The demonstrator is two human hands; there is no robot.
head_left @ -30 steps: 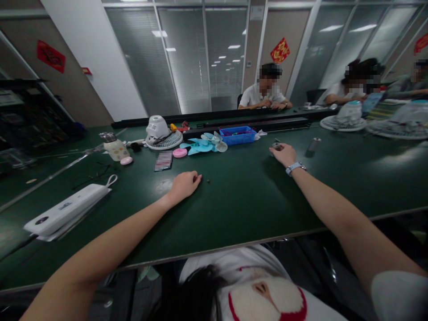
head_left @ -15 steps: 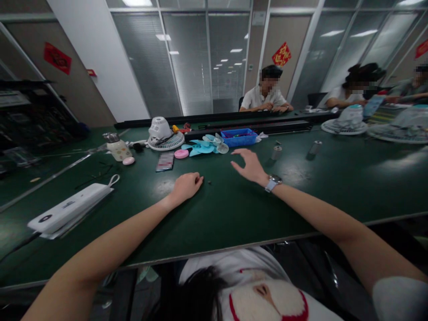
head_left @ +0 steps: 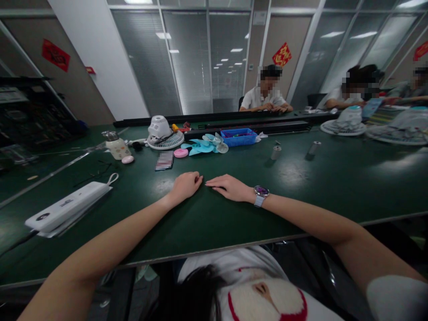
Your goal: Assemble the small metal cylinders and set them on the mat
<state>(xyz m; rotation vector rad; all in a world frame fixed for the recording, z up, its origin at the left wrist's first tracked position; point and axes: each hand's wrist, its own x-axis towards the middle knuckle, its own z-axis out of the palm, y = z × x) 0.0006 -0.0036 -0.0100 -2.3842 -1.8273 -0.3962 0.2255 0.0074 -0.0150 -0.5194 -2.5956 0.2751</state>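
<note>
My left hand (head_left: 186, 184) rests on the green table with its fingers curled in. Whatever may be inside it is hidden. Just to its right, my right hand (head_left: 230, 187) lies low over the table, palm down, its fingers stretched toward the left hand's fingertips. The two hands are close but apart. The right fingers cover the spot where a small dark piece was visible, and I cannot see that piece now. A watch (head_left: 261, 191) is on my right wrist. Beyond the hands lie light-blue fan blades (head_left: 203, 145) and a pink round piece (head_left: 181, 153).
A white fan housing (head_left: 159, 129), a blue tray (head_left: 240, 137) and two metal cylinders, one a motor-like can (head_left: 276, 153), stand farther back. At left are a bottle (head_left: 115, 146) and a white power strip-like device (head_left: 67, 205). Several people sit across the table.
My right hand has come down and left, from raised with thumb and fingers apart, to the table beside my left hand. The small dark piece is now covered. My left hand stays put.
</note>
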